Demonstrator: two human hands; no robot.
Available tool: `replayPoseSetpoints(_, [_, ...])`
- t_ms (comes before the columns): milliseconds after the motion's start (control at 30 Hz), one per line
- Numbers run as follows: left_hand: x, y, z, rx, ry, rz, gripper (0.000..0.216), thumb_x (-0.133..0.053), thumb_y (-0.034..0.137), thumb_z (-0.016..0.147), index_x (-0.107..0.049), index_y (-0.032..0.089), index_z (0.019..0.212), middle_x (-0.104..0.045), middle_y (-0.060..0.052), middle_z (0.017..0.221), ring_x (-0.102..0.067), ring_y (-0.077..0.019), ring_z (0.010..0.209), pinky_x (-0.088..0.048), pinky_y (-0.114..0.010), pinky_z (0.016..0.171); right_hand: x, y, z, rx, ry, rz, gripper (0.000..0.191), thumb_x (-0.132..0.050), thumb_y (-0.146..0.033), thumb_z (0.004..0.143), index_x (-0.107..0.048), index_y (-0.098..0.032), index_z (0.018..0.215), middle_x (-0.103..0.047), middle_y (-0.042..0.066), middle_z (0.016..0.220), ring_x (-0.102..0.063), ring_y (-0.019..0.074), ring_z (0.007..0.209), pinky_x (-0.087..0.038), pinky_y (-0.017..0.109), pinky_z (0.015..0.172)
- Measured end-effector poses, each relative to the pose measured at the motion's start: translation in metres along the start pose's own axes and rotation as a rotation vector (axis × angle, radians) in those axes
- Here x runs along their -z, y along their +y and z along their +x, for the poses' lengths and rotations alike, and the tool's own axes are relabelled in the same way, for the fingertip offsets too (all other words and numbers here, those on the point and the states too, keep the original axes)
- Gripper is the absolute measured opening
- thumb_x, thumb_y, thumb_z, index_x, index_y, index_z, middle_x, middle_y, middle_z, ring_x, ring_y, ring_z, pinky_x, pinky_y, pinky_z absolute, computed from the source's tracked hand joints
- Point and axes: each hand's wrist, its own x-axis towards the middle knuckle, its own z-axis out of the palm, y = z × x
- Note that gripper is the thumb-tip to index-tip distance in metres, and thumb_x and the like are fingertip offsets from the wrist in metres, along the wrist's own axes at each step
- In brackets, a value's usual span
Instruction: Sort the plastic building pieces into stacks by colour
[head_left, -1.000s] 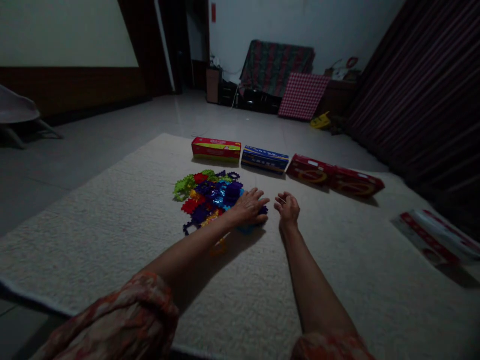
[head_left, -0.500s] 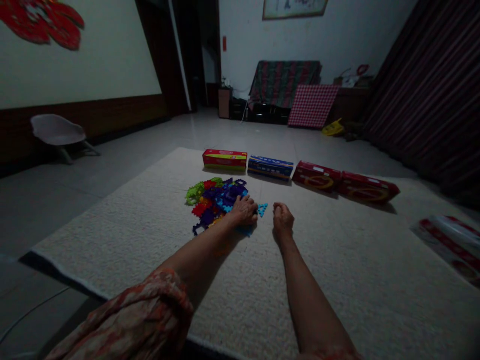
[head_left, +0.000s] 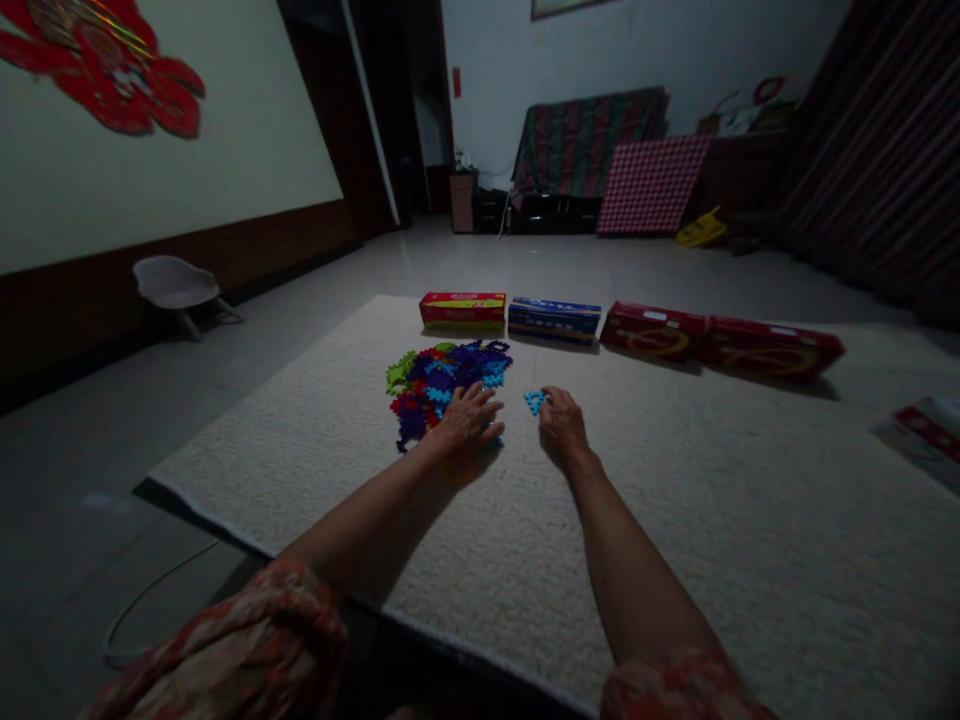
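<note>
A heap of colourful plastic pieces (head_left: 442, 385), purple, blue, green and red, lies on the cream carpet (head_left: 675, 500). My left hand (head_left: 469, 418) rests on the near right edge of the heap, fingers spread over the pieces. My right hand (head_left: 561, 425) sits just to the right of it, fingers curled, pinching a light blue triangular piece (head_left: 534, 401) that pokes out at its fingertips. Both forearms stretch forward from patterned orange sleeves.
Beyond the heap, several long boxes lie in a row: a red and yellow box (head_left: 462, 308), a blue box (head_left: 554, 319), two red boxes (head_left: 720, 342). More packaging (head_left: 926, 430) lies at the right. A small chair (head_left: 176, 287) stands left; a covered sofa (head_left: 589, 140) stands at the back.
My left hand drew back along the heap and spread its fingers. The light blue piece, loose between my hands before, is now at my right hand's fingertips. The view turned left.
</note>
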Motion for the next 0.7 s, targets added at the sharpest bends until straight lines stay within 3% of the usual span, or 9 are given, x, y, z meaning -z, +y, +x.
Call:
replayPoseSetpoints(167, [-0.012,0.029,-0.032,0.027,-0.01,-0.007,0.038,-0.055,0.046,0.095,-0.065,0.029,0.128,-0.056,-0.007,0.145,-0.041,-0.0302,0.141,-0.035,-0.051,0.11,0.003,-0.016,-0.011,-0.045,-0.08,-0.117,0.04,-0.044,-0.019,0.091,-0.061,-0.016,0.127,-0.066,0.017,0.13,-0.051,0.0308,0.123,-0.029,0.047,0.108])
replayPoseSetpoints(433, [-0.025,0.0,-0.032,0.322,0.105,0.101,0.039,-0.048,0.033,0.099,-0.064,0.02,0.131,-0.055,-0.013,0.149,-0.042,-0.0293,0.143,-0.035,-0.049,0.115,-0.001,-0.029,-0.01,-0.04,-0.194,0.035,0.047,-0.048,-0.018,0.087,-0.057,-0.021,0.134,-0.064,0.014,0.136,-0.05,0.0278,0.128,-0.022,0.05,0.112])
replayPoseSetpoints(567, [-0.028,-0.002,-0.033,0.311,0.108,0.089,0.033,-0.049,0.031,0.098,-0.07,0.021,0.123,-0.059,-0.012,0.145,-0.046,-0.0277,0.141,-0.038,-0.048,0.115,-0.001,-0.028,-0.007,-0.032,-0.241,0.017,0.046,-0.053,-0.019,0.084,-0.061,-0.024,0.129,-0.066,0.012,0.133,-0.05,0.0291,0.128,-0.022,0.052,0.113])
replayPoseSetpoints(700, [-0.028,-0.001,-0.034,0.287,0.134,0.065,0.032,-0.05,0.03,0.098,-0.072,0.021,0.119,-0.061,-0.012,0.144,-0.047,-0.0273,0.141,-0.039,-0.047,0.115,-0.002,-0.035,-0.007,0.028,-0.304,0.021,0.042,-0.047,-0.019,0.089,-0.062,-0.028,0.127,-0.068,0.01,0.13,-0.049,0.0281,0.13,-0.022,0.055,0.113])
